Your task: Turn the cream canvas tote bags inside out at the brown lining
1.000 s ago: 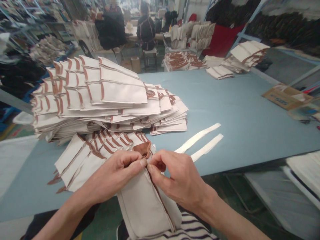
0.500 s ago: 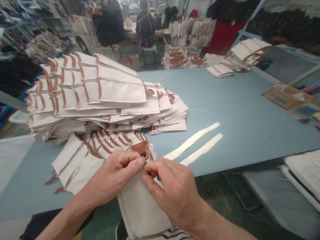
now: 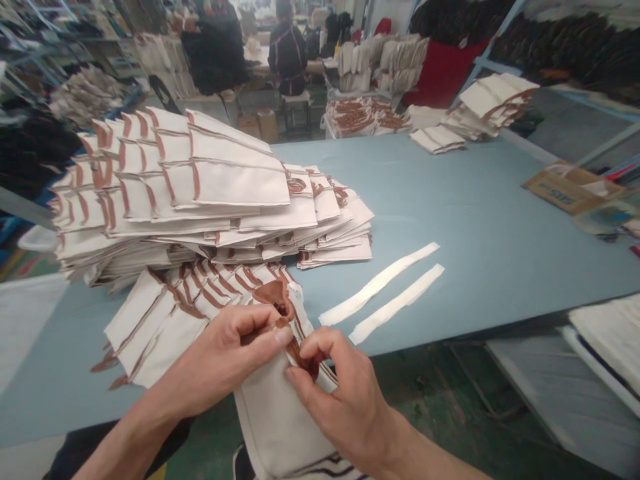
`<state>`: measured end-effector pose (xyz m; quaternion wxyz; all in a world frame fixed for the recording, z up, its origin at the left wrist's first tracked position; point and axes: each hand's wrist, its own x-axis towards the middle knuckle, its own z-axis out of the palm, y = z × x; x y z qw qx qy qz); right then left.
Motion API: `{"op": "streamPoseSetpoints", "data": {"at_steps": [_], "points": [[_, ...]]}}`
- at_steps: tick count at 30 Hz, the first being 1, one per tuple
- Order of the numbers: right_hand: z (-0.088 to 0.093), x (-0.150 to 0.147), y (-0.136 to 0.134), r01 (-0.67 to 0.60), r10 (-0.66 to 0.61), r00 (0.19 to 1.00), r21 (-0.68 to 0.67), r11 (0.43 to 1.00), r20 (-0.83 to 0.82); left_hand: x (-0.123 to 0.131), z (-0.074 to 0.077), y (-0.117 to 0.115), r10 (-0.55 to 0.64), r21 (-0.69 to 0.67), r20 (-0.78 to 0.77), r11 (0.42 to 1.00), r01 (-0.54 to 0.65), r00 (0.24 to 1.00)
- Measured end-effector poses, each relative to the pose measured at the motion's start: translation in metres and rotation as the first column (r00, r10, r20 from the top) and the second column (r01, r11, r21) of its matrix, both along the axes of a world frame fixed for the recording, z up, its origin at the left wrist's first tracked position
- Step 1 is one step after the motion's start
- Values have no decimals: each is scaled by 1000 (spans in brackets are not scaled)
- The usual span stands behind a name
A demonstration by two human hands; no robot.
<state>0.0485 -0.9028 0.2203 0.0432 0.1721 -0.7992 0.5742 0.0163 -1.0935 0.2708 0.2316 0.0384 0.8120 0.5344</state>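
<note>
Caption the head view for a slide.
Left hand and right hand hold a brown-trimmed cream fabric piece by stacked pieces on a blue table.

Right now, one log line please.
left hand: pinching cream fabric piece; right hand: at same piece, grip unclear; pale strips: on blue table

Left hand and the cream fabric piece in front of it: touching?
Touching. The head view shows the left hand with thumb and forefinger pinching the cream fabric piece at its brown-trimmed upper end, no gap visible.

Textile workshop, stacked fabric pieces (image 3: 235, 180), worktable (image 3: 480, 220), loaded shelves (image 3: 565, 53), seated worker (image 3: 289, 53)
</note>
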Motion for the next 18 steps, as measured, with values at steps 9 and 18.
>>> {"op": "streamPoseSetpoints", "data": {"at_steps": [9, 18], "points": [[7, 0, 0, -60, 59, 993, -8, 998, -101, 5, 23, 6, -49, -128, -213, 992, 22, 976], [36, -61, 14, -319, 266, 861, -54, 946, -434, 5, 20, -11, -115, 7, -223, 993, 119, 968]]}}
